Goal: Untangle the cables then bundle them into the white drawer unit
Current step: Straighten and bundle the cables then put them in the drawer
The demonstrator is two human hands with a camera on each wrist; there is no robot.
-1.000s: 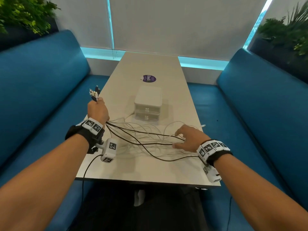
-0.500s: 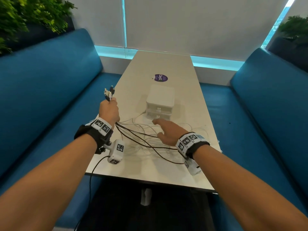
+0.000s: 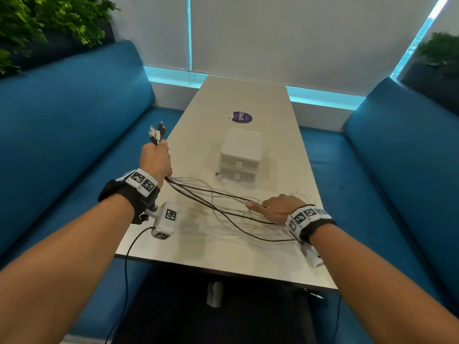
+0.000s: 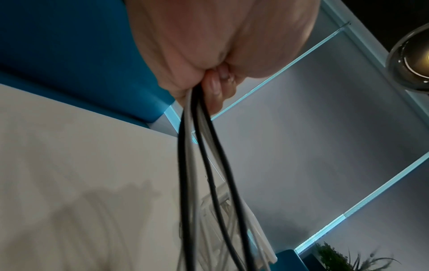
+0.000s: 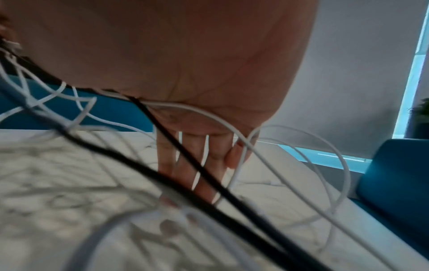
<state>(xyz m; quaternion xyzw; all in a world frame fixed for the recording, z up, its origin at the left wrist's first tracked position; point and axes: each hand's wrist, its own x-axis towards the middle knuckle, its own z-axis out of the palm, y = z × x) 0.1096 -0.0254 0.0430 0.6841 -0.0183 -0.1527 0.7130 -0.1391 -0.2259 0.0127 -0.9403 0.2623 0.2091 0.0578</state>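
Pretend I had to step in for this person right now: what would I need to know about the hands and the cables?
Left hand: raised by the table's left edge, gripping a bunch of black and white cables near their plugs, which stick up above the fist.
Right hand: fingers straight and spread, threaded through the loose loops on the table.
White drawer unit: further along the table, both drawers shut; one white plug lies just by it.
Done: one set of ends gathered.
Left: free the loops, coil them, open a drawer, put the bundle in.
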